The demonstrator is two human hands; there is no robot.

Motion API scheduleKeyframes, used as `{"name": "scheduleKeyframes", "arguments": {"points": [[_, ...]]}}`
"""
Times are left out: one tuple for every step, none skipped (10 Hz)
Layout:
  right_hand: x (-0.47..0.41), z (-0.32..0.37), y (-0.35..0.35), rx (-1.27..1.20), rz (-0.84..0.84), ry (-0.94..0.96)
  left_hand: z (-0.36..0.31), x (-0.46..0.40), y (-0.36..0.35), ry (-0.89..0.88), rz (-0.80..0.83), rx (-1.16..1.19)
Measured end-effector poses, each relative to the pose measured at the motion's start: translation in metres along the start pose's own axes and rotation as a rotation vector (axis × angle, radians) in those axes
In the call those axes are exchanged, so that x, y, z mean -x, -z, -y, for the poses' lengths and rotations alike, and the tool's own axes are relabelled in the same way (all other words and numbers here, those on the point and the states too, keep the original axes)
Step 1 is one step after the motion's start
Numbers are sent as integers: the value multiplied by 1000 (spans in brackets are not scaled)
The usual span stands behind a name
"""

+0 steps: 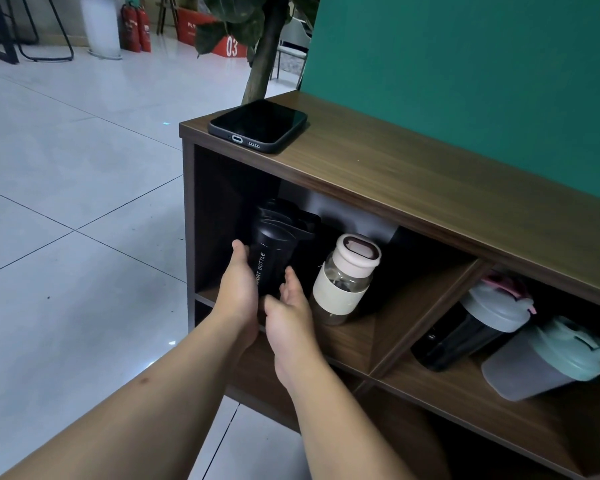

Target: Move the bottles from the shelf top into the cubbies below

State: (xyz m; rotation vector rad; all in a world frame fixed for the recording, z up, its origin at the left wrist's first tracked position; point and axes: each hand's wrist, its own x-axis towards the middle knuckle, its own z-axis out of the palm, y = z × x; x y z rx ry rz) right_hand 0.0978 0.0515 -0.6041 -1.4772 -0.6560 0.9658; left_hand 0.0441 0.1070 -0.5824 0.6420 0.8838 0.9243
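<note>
A black sport bottle [274, 251] stands in the left cubby of the wooden shelf [412, 188]. My left hand [237, 289] presses against its left side and my right hand [288, 313] cups its lower right side. Just right of it in the same cubby stands a clear glass bottle [345, 278] with a cream sleeve and pink-beige lid. The right cubby holds a dark bottle with a grey lid [471, 323] and a frosted bottle with a mint lid [548, 358], both leaning.
A black phone [258, 125] lies on the shelf top near its left end; no bottles stand on the visible part of the top. A green wall [482, 81] backs the shelf. A plant trunk [262, 64] rises behind it. Tiled floor [76, 202] spreads to the left.
</note>
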Motion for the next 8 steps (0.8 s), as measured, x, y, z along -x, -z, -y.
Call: {"name": "scheduleKeyframes", "arguments": {"points": [[2, 2, 1, 4, 3, -11, -4, 8, -3, 0, -28, -35], [8, 6, 4, -3, 19, -45, -12, 30, -12, -6, -92, -43], [12, 8, 10, 27, 14, -42, 1, 12, -2, -59, -119, -54], [19, 8, 16, 109, 39, -33, 5, 11, 3, -35, -180, -75], [43, 17, 28, 213, 87, -85, 9, 17, 4, 27, -258, -124], [81, 28, 57, 399, 191, -183, 2, 45, -1, 81, -189, -242], [131, 56, 88, 529, 247, -286, -25, 101, -20, 127, -130, -294], [207, 102, 133, 557, 258, -288, -47, 183, -29, 149, 20, -376]]}}
